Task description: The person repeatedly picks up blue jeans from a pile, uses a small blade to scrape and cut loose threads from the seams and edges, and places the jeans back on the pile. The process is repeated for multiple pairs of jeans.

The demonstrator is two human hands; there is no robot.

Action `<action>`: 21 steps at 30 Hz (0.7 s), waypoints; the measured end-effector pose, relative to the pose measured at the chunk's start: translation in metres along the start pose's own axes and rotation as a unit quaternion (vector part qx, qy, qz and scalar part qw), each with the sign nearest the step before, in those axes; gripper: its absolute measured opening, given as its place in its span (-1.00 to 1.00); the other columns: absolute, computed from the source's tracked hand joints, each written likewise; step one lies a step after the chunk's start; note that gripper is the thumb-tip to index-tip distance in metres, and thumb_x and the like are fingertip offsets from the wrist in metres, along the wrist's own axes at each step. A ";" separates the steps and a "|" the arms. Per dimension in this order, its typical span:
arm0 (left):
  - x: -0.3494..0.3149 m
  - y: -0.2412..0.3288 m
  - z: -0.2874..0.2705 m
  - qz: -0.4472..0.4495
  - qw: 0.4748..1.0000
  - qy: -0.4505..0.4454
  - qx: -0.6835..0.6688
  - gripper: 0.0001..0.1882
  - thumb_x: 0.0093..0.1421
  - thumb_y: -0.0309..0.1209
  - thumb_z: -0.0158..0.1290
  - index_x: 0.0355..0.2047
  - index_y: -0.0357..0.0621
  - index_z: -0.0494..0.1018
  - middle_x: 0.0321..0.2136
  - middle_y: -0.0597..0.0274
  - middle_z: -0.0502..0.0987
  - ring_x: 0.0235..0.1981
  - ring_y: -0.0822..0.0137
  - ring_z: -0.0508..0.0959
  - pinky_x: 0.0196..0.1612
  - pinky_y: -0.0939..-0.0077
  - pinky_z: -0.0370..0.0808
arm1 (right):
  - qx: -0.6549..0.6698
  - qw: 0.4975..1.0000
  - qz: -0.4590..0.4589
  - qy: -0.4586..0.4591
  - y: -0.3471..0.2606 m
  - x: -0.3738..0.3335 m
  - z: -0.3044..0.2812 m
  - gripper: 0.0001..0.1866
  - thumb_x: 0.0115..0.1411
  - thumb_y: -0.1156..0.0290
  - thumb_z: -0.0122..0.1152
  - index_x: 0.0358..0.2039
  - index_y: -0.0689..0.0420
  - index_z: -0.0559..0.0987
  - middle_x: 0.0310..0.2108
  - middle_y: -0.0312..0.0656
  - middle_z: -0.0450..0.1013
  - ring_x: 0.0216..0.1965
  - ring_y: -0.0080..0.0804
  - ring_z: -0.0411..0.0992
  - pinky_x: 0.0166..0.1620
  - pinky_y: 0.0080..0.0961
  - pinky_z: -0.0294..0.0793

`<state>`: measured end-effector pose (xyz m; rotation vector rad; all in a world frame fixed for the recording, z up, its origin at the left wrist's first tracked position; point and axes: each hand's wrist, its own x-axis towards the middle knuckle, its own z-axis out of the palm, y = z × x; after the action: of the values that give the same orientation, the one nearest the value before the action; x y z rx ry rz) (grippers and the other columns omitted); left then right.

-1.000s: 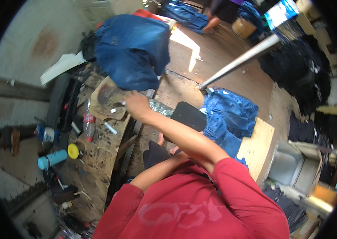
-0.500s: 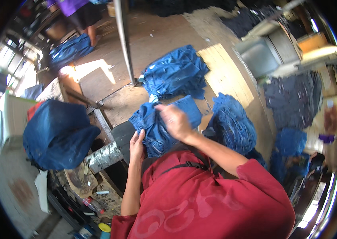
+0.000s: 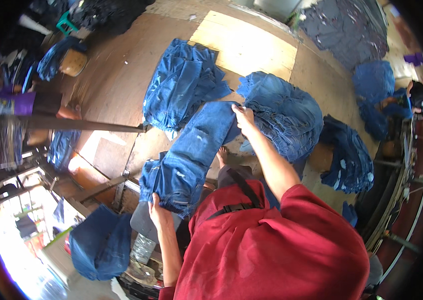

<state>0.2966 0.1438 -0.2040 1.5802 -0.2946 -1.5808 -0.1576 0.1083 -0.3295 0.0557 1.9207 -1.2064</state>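
A pair of blue jeans (image 3: 187, 150) with pale worn patches stretches slantwise across my lap, drawn out lengthwise between my hands. My left hand (image 3: 160, 212) is closed on the near end, thumb on top, by the bunched upper part of the garment. At the far end, my right hand (image 3: 244, 120) pinches a corner of the leg. The fingers under the cloth are hidden on both sides. Just beyond the jeans lies a heap of denim (image 3: 184, 82), and close by my right hand is a thick stack of folded denim (image 3: 286, 112).
A denim pile with pale spots (image 3: 351, 157) stands at right; dark cloth (image 3: 344, 32) lies farther back. Lower left is a denim-draped bundle (image 3: 100, 242). A metal post (image 3: 71, 123) crosses at left, near a person in purple (image 3: 21, 104). Another person (image 3: 414, 95) is at far right.
The jeans were bunched near my lap and now lie stretched out. My right hand has moved away from my left to the far end. The whole view has turned.
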 end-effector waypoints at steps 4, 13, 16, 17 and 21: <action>0.036 -0.027 0.113 -0.024 0.988 -0.153 -0.024 -0.54 0.49 -0.40 0.15 0.32 -0.29 0.40 0.18 -0.01 0.58 0.18 0.10 0.61 0.30 0.12 0.54 | -0.344 0.900 -0.269 -0.001 -0.047 0.020 -0.071 -0.46 0.24 -0.02 0.50 0.02 0.15 0.72 -0.10 0.04 0.72 0.01 -0.03 0.70 0.05 -0.22 0.65; 0.166 -0.019 0.371 0.028 0.958 -0.266 0.101 -0.53 0.46 -0.37 0.20 0.28 -0.33 0.43 0.14 0.07 0.61 0.09 0.17 0.59 0.24 0.25 0.51 | -0.666 0.721 -0.187 -0.029 -0.045 0.047 -0.182 -0.31 0.09 -0.28 0.52 -0.07 0.12 0.75 -0.04 0.05 0.68 0.00 0.03 0.65 0.08 -0.10 0.62; 0.189 0.046 0.395 0.062 0.935 -0.339 0.085 -0.55 0.44 -0.43 0.18 0.29 -0.23 0.45 0.14 0.07 0.61 0.14 0.14 0.60 0.31 0.17 0.51 | -0.617 0.762 -0.192 -0.040 -0.029 0.062 -0.197 -0.34 0.11 -0.29 0.49 -0.15 0.11 0.76 -0.16 0.00 0.70 -0.12 0.04 0.68 -0.03 -0.10 0.67; 0.196 0.064 0.396 0.064 0.936 -0.339 0.069 -0.56 0.45 -0.43 0.17 0.30 -0.21 0.45 0.15 0.08 0.61 0.15 0.13 0.60 0.30 0.12 0.52 | -0.609 0.770 -0.187 -0.034 -0.026 0.065 -0.199 -0.34 0.11 -0.30 0.49 -0.17 0.11 0.77 -0.19 -0.02 0.71 -0.15 0.04 0.68 -0.06 -0.10 0.68; 0.239 0.114 0.359 0.105 0.923 -0.359 0.088 -0.54 0.48 -0.36 0.10 0.36 -0.07 0.42 0.22 0.14 0.58 0.23 0.13 0.58 0.29 0.06 0.53 | -0.623 0.756 -0.200 -0.011 -0.023 0.057 -0.196 -0.34 0.12 -0.28 0.48 -0.10 0.09 0.77 -0.11 -0.07 0.69 -0.05 0.00 0.66 0.00 -0.11 0.65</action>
<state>0.0577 -0.2316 -0.2313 0.9832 -0.9927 -1.9459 -0.3273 0.2234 -0.3167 -1.1068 2.4011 0.0778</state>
